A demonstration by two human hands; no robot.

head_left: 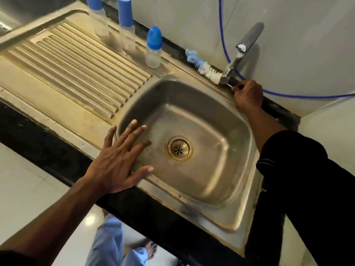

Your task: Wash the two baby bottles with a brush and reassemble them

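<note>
Three clear baby bottles with blue caps stand along the back of the drainboard: a small one [153, 48] nearest the basin, a taller one [125, 22] behind it, and another [97, 16] at the far left, both blurred. A blue-and-white bottle brush [203, 67] lies on the sink's back rim beside the tap. My right hand [247, 95] pinches the brush's wire handle just right of the tap base. My left hand [123, 158] hovers flat with spread fingers over the basin's front-left corner, holding nothing.
The steel sink basin [221, 121] has a brass drain [180, 148] at its middle. A ribbed drainboard [76, 73] lies to the left. The tap [240, 52] leans over the back rim, and a blue hose [223, 35] runs down the wall. Black counter edge [48, 150] in front.
</note>
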